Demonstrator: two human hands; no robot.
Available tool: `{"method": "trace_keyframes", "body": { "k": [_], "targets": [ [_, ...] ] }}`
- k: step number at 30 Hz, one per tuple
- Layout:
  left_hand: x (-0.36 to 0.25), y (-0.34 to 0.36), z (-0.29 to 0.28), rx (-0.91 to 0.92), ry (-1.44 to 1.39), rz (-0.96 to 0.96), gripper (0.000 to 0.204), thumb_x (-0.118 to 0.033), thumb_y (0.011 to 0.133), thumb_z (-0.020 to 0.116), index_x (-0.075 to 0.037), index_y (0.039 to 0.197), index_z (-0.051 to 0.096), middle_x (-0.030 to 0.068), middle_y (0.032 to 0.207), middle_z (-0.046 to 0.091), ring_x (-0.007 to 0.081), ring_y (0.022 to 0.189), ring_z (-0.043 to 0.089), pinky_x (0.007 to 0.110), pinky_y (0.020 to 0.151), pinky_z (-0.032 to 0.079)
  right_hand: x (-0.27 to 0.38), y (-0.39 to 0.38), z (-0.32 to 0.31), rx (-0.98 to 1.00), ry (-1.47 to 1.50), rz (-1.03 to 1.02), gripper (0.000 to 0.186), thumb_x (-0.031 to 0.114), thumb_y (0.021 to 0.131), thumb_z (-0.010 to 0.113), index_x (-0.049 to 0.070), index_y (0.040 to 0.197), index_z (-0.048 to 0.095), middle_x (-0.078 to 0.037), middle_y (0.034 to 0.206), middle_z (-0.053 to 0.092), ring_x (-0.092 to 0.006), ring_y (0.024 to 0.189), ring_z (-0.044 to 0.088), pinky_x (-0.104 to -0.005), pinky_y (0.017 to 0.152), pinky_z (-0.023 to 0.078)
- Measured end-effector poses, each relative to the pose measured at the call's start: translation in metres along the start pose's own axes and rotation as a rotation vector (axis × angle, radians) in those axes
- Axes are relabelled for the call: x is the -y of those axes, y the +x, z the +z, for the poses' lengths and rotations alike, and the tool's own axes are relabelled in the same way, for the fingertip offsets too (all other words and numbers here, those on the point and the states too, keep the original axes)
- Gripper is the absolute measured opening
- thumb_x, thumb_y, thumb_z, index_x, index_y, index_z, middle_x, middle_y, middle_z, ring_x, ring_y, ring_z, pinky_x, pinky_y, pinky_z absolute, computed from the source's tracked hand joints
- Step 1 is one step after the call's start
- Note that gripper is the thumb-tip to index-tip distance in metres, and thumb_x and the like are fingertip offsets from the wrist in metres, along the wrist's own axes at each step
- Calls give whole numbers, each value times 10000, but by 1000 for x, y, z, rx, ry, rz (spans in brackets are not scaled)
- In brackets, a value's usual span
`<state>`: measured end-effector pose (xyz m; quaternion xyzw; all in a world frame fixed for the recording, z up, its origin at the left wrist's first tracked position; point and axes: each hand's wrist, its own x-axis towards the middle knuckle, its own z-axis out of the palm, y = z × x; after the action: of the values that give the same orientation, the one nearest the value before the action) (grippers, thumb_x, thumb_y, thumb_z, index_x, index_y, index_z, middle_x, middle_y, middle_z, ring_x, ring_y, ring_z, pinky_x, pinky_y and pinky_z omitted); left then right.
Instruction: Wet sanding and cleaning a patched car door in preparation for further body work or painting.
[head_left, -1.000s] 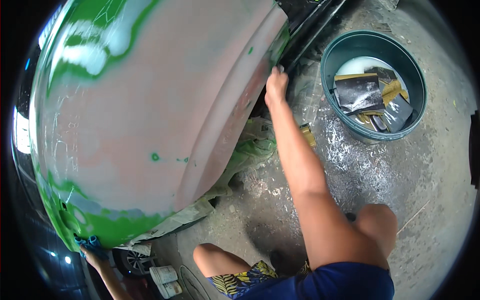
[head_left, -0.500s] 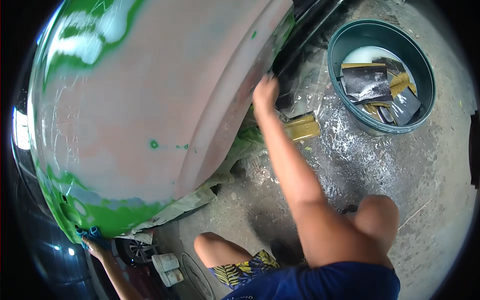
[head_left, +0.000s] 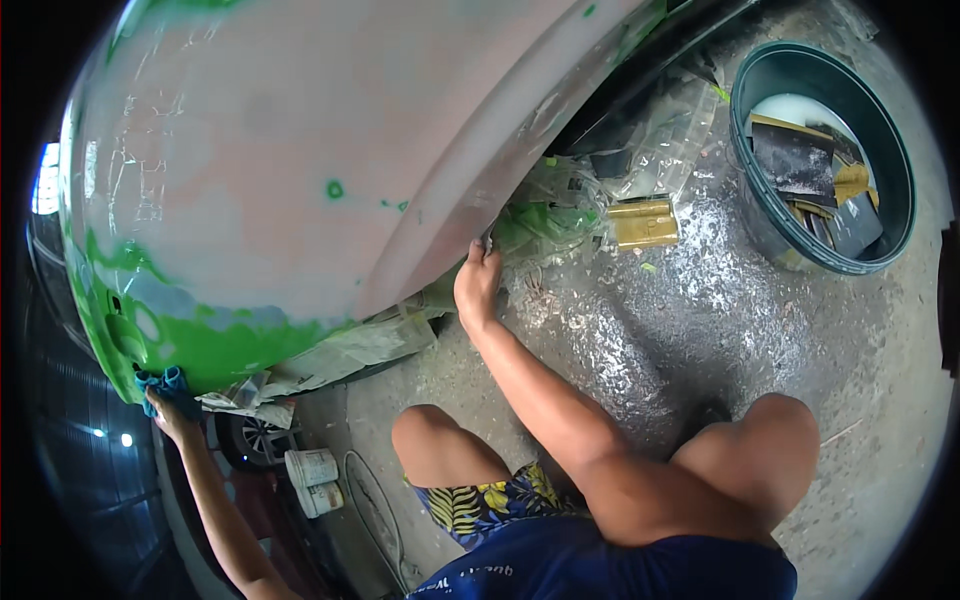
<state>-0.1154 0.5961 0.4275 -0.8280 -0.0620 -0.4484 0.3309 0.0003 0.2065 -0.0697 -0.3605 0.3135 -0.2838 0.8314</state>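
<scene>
Dark green tub (head_left: 872,115): set on the floor (head_left: 590,440) at the right, well apart from both hands; cloudy white liquid (head_left: 788,107) is held in it.
Sheets in the tub (head_left: 792,160): black and brown pieces are heaped over one another; their number is hidden by the overlap.
White pails (head_left: 312,468): two are placed together at the lower left, near a pale hose (head_left: 362,465); their contents cannot be made out.
Car panel (head_left: 290,200): seen in front of the person, at the upper left; a pinkish-grey area is bordered by green paint.
Left hand (head_left: 172,412): fingers are curled around a blue cloth (head_left: 170,382), which is held against the panel's green lower-left corner.
Right hand (head_left: 478,285): fingers are bent at the panel's lower edge; whether anything is gripped cannot be told.
Brown sheet (head_left: 643,222): laid on the floor between right hand and tub, beside clear plastic (head_left: 665,150).
</scene>
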Motion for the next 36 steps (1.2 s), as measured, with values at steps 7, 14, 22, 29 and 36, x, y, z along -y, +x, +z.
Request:
{"method": "trace_keyframes", "body": {
  "k": [7,14,22,29,36],
  "targets": [
    [-24,-13,-16,200,-640,-639,699,-574,986,590,24,1345,637,120,1190,698,217,985,671,356,873,549,33,76,-15,164,93,342,428,262,1093,473,-137,1216,570,-176,1196,683,-262,1063,650,-399,942,508],
    [-20,-10,-9,169,-975,-883,668,-551,997,602,18,1346,634,95,1189,694,187,978,672,340,844,558,69,124,-15,39,213,280,328,248,1042,531,-71,1091,589,-152,1123,657,-245,1022,612,-410,925,480],
    [-36,-15,-9,155,-902,-817,626,-534,1007,605,-22,1367,626,64,1174,683,168,958,659,322,819,554,37,17,-16,54,284,518,333,146,1002,482,-91,1175,641,-174,1193,691,-253,1068,651,-389,941,486],
    [-46,-19,-7,114,-883,-794,615,-533,1008,607,-14,1335,649,65,1134,686,172,923,648,332,789,548,38,-79,3,-75,658,943,432,60,972,493,52,1403,491,-107,1428,529,-276,1284,550,-557,1079,463],
    [-9,-17,5,105,-1054,-669,646,-550,1021,562,-61,1442,593,119,1246,705,211,1025,676,358,886,549,49,22,-10,-30,576,643,255,116,992,490,-16,1157,632,-103,1178,664,-220,1075,627,-358,975,469]
  ]
}}
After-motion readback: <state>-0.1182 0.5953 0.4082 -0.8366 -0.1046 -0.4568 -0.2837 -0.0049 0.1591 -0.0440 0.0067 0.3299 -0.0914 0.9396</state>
